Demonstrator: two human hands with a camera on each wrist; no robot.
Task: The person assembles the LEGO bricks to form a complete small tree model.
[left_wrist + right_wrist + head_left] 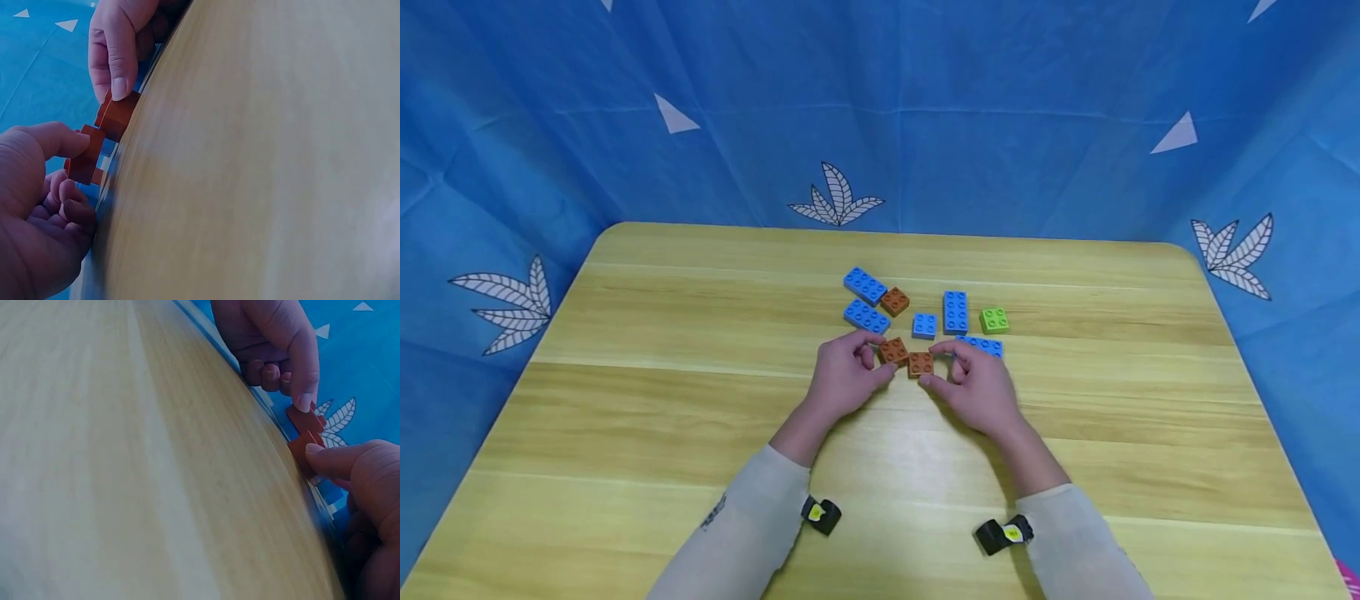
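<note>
One brown four-stud toy brick (pixel 893 352) is pinched between thumb and finger of the left hand (pixel 850 371), and a second brown brick (pixel 921 364) is gripped likewise by the right hand (pixel 977 383). Both are at the middle of the wood-grain tabletop (pixel 700 375), the left one at a slant, touching or nearly touching its neighbour; whether either is lifted I cannot tell. Each hand grips from its outer side, probably to keep the studs uncovered and the facing sides free of fingers. The hands stand apart, the bricks between them. A third brown brick (pixel 895 302), a small blue four-stud brick (pixel 924 326), a long blue eight-stud brick (pixel 955 312) and a lime-green brick (pixel 995 321) lie just beyond, presumably for easy reach.
</note>
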